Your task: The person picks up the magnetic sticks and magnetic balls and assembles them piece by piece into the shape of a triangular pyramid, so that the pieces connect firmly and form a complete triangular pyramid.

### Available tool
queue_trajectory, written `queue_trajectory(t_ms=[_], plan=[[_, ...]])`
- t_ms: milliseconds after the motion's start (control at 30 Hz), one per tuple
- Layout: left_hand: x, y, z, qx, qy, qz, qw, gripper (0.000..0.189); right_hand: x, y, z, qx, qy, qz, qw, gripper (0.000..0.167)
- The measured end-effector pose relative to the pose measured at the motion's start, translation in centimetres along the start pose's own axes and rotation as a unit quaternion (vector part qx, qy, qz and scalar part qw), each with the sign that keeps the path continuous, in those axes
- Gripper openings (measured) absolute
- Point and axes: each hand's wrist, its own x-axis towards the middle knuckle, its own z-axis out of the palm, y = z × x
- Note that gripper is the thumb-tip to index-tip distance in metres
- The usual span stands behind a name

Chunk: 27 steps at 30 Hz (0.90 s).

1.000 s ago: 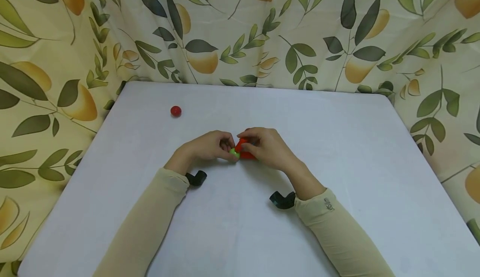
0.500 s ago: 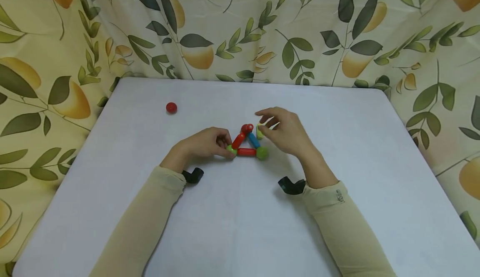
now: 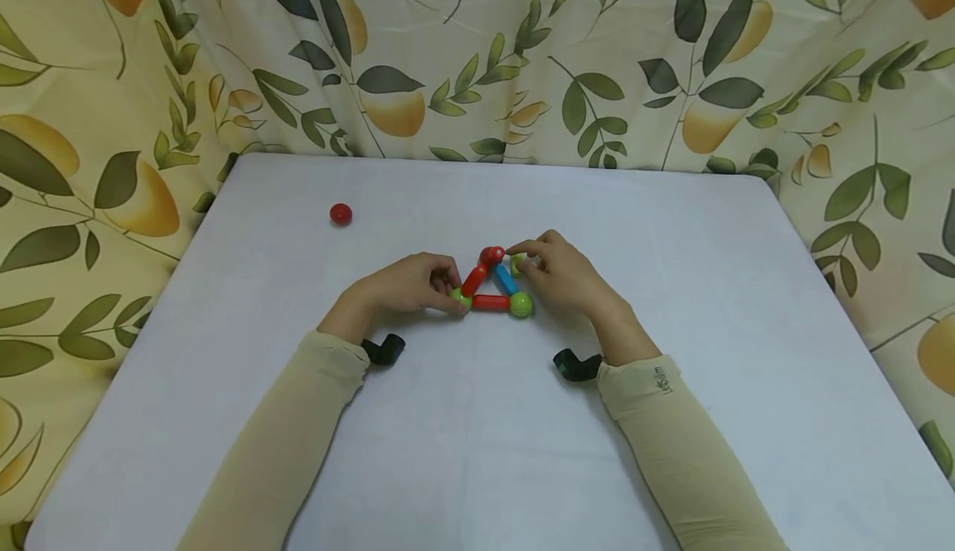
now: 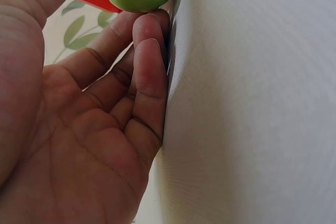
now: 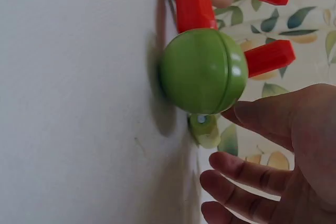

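Observation:
A small frame of magnetic rods and balls lies mid-table. In the head view a red rod point(image 3: 491, 303) joins a green ball point(image 3: 461, 299) to a second green ball point(image 3: 521, 305). Another red rod point(image 3: 473, 280) and a blue rod point(image 3: 506, 279) slope up to red pieces point(image 3: 492, 254) at the far corner. My left hand point(image 3: 410, 286) pinches the left ball between thumb and fingers. My right hand point(image 3: 563, 273) pinches a yellow-green rod point(image 3: 517, 265) beside the blue one, its index fingertip by the red pieces. The right wrist view shows that rod's silvery end point(image 5: 201, 119).
A loose red ball point(image 3: 341, 215) sits at the back left of the white table point(image 3: 462, 435). Behind the table hangs a patterned curtain point(image 3: 462, 62). Black wrist cameras show under the left sleeve point(image 3: 276, 435) and the right sleeve point(image 3: 694, 443).
My right hand first moves off the red rod to the right, uncovering the frame and the yellow-green rod. It then comes slightly nearer the far corner. My left hand stays at its ball.

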Motion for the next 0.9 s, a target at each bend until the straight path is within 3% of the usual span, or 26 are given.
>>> queue_trajectory(t_ms=[533,900], plan=[[-0.2,0.1,0.1,-0.001,0.005,0.004,1.0000,0.029,0.2,0.6,0.1,-0.005,0.033,0.046,0.9984,0.012],[-0.3,0.3,0.1,-0.009,0.004,0.001,0.9999,0.028,0.2,1.2,-0.4,0.026,0.035,0.051,0.9978,0.022]])
